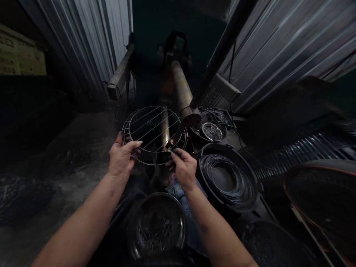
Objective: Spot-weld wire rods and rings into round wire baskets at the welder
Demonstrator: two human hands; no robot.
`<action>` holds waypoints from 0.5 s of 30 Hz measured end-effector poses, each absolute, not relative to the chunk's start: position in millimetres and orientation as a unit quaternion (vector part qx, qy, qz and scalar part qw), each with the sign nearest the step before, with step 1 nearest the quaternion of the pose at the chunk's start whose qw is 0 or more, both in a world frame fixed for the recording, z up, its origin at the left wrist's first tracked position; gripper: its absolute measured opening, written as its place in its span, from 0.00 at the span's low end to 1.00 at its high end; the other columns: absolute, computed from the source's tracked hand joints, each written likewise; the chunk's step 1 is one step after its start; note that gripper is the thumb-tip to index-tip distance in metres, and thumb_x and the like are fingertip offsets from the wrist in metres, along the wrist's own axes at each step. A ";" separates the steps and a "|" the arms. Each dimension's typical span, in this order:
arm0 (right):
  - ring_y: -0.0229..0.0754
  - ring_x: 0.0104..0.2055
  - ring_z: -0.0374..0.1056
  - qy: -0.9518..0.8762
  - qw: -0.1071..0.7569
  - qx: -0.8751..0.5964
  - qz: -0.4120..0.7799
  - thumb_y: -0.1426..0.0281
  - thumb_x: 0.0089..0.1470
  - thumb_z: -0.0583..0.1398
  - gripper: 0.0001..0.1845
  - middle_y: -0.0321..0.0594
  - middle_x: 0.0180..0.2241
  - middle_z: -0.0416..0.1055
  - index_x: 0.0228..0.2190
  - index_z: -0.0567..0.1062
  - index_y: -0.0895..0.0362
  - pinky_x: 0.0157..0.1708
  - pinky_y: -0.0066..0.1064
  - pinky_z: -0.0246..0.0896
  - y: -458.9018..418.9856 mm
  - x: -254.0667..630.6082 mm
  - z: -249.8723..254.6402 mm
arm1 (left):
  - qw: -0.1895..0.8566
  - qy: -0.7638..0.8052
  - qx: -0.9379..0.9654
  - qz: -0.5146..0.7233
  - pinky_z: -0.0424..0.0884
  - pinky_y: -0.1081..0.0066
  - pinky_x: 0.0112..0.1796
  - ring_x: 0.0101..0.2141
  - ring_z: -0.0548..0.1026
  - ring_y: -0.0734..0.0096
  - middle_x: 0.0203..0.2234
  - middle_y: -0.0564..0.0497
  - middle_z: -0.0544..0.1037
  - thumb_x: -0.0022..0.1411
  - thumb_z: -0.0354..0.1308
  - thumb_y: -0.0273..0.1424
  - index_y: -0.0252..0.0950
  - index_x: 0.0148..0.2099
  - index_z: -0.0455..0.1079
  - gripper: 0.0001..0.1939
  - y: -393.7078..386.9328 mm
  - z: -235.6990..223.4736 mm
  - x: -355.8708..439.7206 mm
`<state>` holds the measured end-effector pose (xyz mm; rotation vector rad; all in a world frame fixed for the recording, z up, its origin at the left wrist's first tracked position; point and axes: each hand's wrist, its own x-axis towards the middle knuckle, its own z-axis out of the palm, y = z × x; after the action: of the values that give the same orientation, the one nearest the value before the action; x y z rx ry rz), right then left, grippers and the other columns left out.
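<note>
A round wire rack (150,151), with two rings and several parallel cross wires, is held tilted in front of the machine. My left hand (122,154) grips its left rim, thumb on top and fingers beneath. At the front right rim, my right hand (183,165) is closed in a pinch; whatever small piece sits between its fingertips is too small to make out. Close to those fingertips is the end of a brass-coloured rod (165,129), which passes under the rack. Above it, a thick metal cylinder (183,89) reaches forward from the machine.
A metal bowl (182,218) with small bent wire pieces stands below my hands. To the right are a black tub (204,152) holding coiled wire (239,189) and a small bowl of metal pieces (213,130). A dark slanted bar (222,48) crosses above. A yellow crate (22,55) sits far left.
</note>
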<state>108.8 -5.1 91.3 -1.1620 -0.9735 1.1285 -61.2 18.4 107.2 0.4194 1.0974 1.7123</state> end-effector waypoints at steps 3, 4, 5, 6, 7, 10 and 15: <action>0.35 0.16 0.66 -0.418 0.586 -0.498 0.484 0.63 0.44 0.64 0.13 0.33 0.18 0.69 0.31 0.76 0.60 0.14 0.22 0.58 -1.3 109.7 90.5 | 0.508 0.460 0.176 0.707 0.65 0.78 0.18 0.21 0.67 0.79 0.29 0.56 0.69 0.32 0.69 0.23 0.37 0.39 0.68 0.26 21.7 107.5 -60.9; 0.35 0.17 0.66 -0.417 0.587 -0.498 0.483 0.64 0.44 0.64 0.13 0.33 0.19 0.69 0.31 0.76 0.60 0.14 0.22 0.58 -0.3 110.2 90.6 | 0.508 0.461 0.175 0.706 0.65 0.78 0.18 0.21 0.67 0.79 0.28 0.56 0.69 0.32 0.69 0.23 0.37 0.38 0.68 0.26 22.7 107.3 -60.5; 0.35 0.17 0.66 -0.417 0.588 -0.498 0.482 0.64 0.44 0.64 0.13 0.33 0.19 0.69 0.31 0.76 0.60 0.13 0.21 0.58 0.6 110.6 90.8 | 0.508 0.463 0.170 0.707 0.65 0.78 0.18 0.22 0.67 0.79 0.28 0.56 0.68 0.32 0.69 0.23 0.37 0.38 0.68 0.26 23.6 107.1 -60.2; 0.35 0.17 0.66 -0.416 0.590 -0.497 0.482 0.64 0.44 0.64 0.13 0.33 0.20 0.69 0.31 0.76 0.60 0.13 0.21 0.58 1.4 111.0 91.2 | 0.507 0.465 0.165 0.707 0.65 0.77 0.18 0.22 0.67 0.78 0.27 0.56 0.68 0.32 0.69 0.23 0.37 0.37 0.68 0.26 24.5 106.8 -59.7; 0.35 0.17 0.66 -0.415 0.592 -0.496 0.481 0.64 0.44 0.64 0.13 0.33 0.20 0.70 0.30 0.76 0.60 0.13 0.21 0.58 2.2 111.3 91.8 | 0.506 0.466 0.162 0.708 0.65 0.77 0.18 0.22 0.68 0.78 0.27 0.56 0.68 0.31 0.69 0.23 0.38 0.37 0.67 0.26 25.4 106.5 -59.3; 0.35 0.16 0.66 -0.410 0.595 -0.496 0.481 0.65 0.43 0.64 0.12 0.33 0.20 0.69 0.29 0.75 0.60 0.13 0.21 0.58 4.6 112.2 94.5 | 0.507 0.466 0.162 0.707 0.65 0.78 0.18 0.22 0.68 0.78 0.27 0.56 0.68 0.32 0.69 0.23 0.38 0.39 0.67 0.27 27.4 106.3 -58.0; 0.34 0.16 0.66 -0.402 0.600 -0.495 0.484 0.65 0.41 0.65 0.12 0.33 0.19 0.69 0.28 0.75 0.61 0.12 0.20 0.55 7.4 112.8 97.5 | 0.506 0.456 0.179 0.710 0.64 0.78 0.18 0.20 0.67 0.80 0.26 0.57 0.68 0.34 0.68 0.23 0.38 0.38 0.67 0.25 28.6 106.5 -57.1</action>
<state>112.8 7.4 97.5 -1.1469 -0.9331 1.1216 -57.1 28.6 106.5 0.4313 1.1009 1.7131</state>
